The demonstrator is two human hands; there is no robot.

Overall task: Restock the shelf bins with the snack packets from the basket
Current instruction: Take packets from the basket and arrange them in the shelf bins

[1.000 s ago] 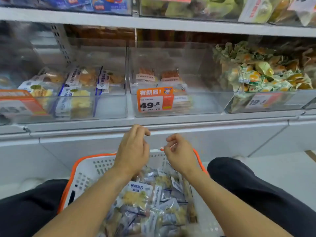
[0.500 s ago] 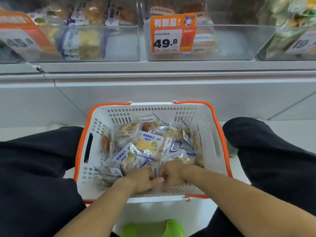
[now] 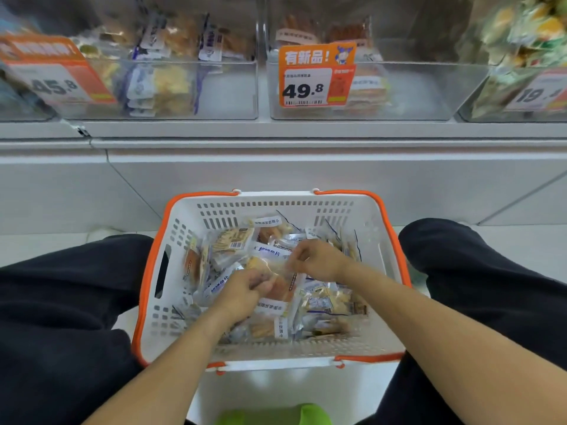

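Between the hands, over the basket (image 3: 362, 216), one packet (image 3: 277, 282) is pinched by left (image 3: 245, 291) and right (image 3: 319, 260) fingers.

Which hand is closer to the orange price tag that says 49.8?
Right. The right hand is inside the basket almost straight below the 49.8 price tag; the left hand sits lower in the basket and off to the tag's left, so farther.

Bright, even light; the shelf bins (image 3: 196, 87) at top look motion-blurred, and straight edges bow outward.
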